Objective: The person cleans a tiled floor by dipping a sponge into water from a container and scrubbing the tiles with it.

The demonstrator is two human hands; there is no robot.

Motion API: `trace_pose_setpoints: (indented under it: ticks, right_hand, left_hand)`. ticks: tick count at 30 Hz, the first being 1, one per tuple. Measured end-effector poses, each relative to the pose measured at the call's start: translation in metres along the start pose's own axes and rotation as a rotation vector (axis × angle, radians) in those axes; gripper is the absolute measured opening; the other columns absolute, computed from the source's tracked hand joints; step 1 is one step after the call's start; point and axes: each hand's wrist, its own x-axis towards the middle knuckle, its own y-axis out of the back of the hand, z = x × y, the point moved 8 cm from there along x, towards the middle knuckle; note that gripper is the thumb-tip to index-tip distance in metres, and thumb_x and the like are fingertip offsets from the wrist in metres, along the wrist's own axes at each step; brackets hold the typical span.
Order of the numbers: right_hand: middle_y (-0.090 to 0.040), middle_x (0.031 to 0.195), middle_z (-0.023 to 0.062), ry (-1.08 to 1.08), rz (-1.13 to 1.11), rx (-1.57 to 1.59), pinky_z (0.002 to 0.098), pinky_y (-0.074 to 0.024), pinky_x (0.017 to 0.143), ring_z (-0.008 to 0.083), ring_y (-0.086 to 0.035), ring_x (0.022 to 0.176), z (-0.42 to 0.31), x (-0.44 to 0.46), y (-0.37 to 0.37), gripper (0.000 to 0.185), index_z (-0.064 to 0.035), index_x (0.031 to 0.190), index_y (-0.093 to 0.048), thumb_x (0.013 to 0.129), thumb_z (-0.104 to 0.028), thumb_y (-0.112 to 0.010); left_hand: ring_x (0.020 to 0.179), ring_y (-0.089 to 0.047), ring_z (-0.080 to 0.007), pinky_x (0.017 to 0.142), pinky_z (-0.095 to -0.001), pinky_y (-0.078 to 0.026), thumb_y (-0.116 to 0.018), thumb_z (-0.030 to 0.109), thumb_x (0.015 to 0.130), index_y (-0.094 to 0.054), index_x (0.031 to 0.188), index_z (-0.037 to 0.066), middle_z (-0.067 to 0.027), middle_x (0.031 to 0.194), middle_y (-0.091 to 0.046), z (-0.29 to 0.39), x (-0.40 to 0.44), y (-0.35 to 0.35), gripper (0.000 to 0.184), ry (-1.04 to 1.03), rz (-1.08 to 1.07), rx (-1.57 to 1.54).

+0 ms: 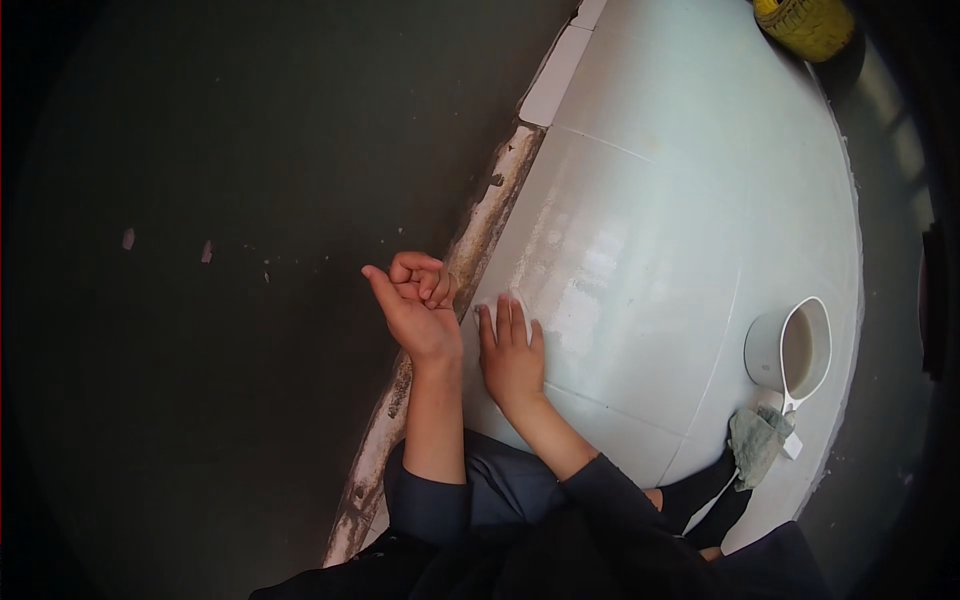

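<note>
My left hand [418, 308] is raised above the broken edge of the white tiled surface, palm turned up. Its thumb sticks out to the side and its fingers curl loosely, with nothing visible in them. Beside it, my right hand [512, 355] lies palm down on the white tiles [640, 300], fingers stretched and spread. The tiles near its fingertips look wet and shiny. Whether anything lies under that palm is hidden.
A white dipper [765, 350] with cloudy liquid stands at the right, a grey cloth [757, 445] by its handle. A yellow container [808, 28] is at the top right. Chipped edging [490, 205] borders the dark floor [250, 380], where small flakes lie.
</note>
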Motion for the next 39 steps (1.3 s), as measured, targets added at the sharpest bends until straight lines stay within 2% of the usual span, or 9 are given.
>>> trace_pose_setpoints:
  ticks: [5,6,7,11,15,24,31,34,39]
  right_hand:
    - [-0.039,0.139,0.0147,-0.122,0.010,-0.051,0.0465,-0.0319,0.098,0.0258,-0.035,0.129,0.015,0.071,-0.007,0.051,-0.0127,0.134,-0.042,0.086,-0.029,-0.050]
    - [-0.036,0.141,0.0158,-0.095,-0.052,-0.017,0.0492,-0.0311,0.097,0.0276,-0.032,0.130,0.014,0.067,-0.009,0.050,-0.0117,0.136,-0.039,0.087,-0.023,-0.044]
    - [-0.036,0.141,0.0158,-0.101,-0.046,-0.025,0.0492,-0.0311,0.097,0.0276,-0.032,0.130,0.017,0.056,-0.008,0.050,-0.0117,0.136,-0.039,0.087,-0.023,-0.044]
    - [-0.038,0.139,0.0152,-0.069,-0.009,0.012,0.0480,-0.0318,0.097,0.0265,-0.035,0.128,0.024,-0.016,0.004,0.051,-0.0120,0.134,-0.042,0.086,-0.027,-0.048]
    - [-0.039,0.138,0.0146,-0.059,-0.048,0.007,0.0463,-0.0318,0.098,0.0252,-0.037,0.127,0.027,-0.022,0.013,0.050,-0.0123,0.132,-0.044,0.085,-0.027,-0.051]
    - [-0.037,0.141,0.0120,-0.098,-0.018,-0.018,0.0461,-0.0294,0.100,0.0242,-0.033,0.130,0.051,0.102,-0.007,0.052,-0.0128,0.134,-0.041,0.086,-0.029,-0.050]
    - [-0.039,0.139,0.0140,0.006,-0.005,-0.017,0.0470,-0.0313,0.098,0.0259,-0.035,0.128,0.045,0.006,0.010,0.050,-0.0117,0.132,-0.045,0.084,-0.027,-0.051]
    - [-0.038,0.140,0.0135,0.032,-0.046,0.052,0.0469,-0.0317,0.098,0.0259,-0.035,0.129,0.047,0.002,0.010,0.051,-0.0121,0.132,-0.044,0.084,-0.028,-0.051]
    - [-0.038,0.140,0.0132,0.012,0.006,-0.006,0.0461,-0.0319,0.098,0.0257,-0.035,0.129,0.053,0.077,0.000,0.050,-0.0126,0.133,-0.044,0.085,-0.028,-0.050]
  left_hand:
    - [0.048,-0.022,-0.0061,0.046,-0.0212,-0.019,-0.023,0.052,0.096,-0.050,0.071,0.005,0.0046,0.054,-0.026,0.003,0.001,0.002,0.060,0.001,-0.035,-0.035]
    - [0.048,-0.022,-0.0062,0.046,-0.0215,-0.019,-0.023,0.052,0.096,-0.050,0.071,0.005,0.0045,0.054,-0.026,0.000,0.001,0.003,0.060,0.018,-0.034,-0.016]
    - [0.048,-0.022,-0.0062,0.046,-0.0217,-0.018,-0.023,0.052,0.096,-0.050,0.071,0.005,0.0044,0.054,-0.026,-0.002,0.001,0.003,0.060,0.033,-0.034,0.001]
    - [0.048,-0.022,-0.0064,0.047,-0.0219,-0.019,-0.022,0.052,0.096,-0.050,0.071,0.005,0.0044,0.054,-0.026,-0.017,-0.002,-0.006,0.060,0.118,-0.062,-0.012]
    - [0.048,-0.022,-0.0071,0.047,-0.0224,-0.019,-0.022,0.051,0.096,-0.050,0.071,0.005,0.0041,0.054,-0.026,-0.032,-0.004,-0.009,0.060,0.152,-0.077,0.078]
    - [0.047,-0.021,-0.0075,0.047,-0.0229,-0.019,-0.023,0.051,0.097,-0.049,0.071,0.006,0.0039,0.053,-0.025,-0.049,0.008,0.001,0.058,0.149,-0.047,0.210]
    - [0.048,-0.021,-0.0064,0.047,-0.0227,-0.019,-0.020,0.051,0.097,-0.050,0.068,0.004,0.0048,0.053,-0.026,-0.063,0.016,0.008,0.062,0.151,-0.011,0.366]
    - [0.048,-0.021,-0.0059,0.047,-0.0227,-0.018,-0.020,0.052,0.097,-0.050,0.068,0.004,0.0051,0.054,-0.026,-0.068,0.019,0.011,0.063,0.144,0.013,0.408]
    - [0.050,-0.021,-0.0062,0.047,-0.0225,-0.019,-0.021,0.051,0.097,-0.049,0.068,0.004,0.0049,0.055,-0.026,-0.062,0.025,0.020,0.062,0.108,0.036,0.459]
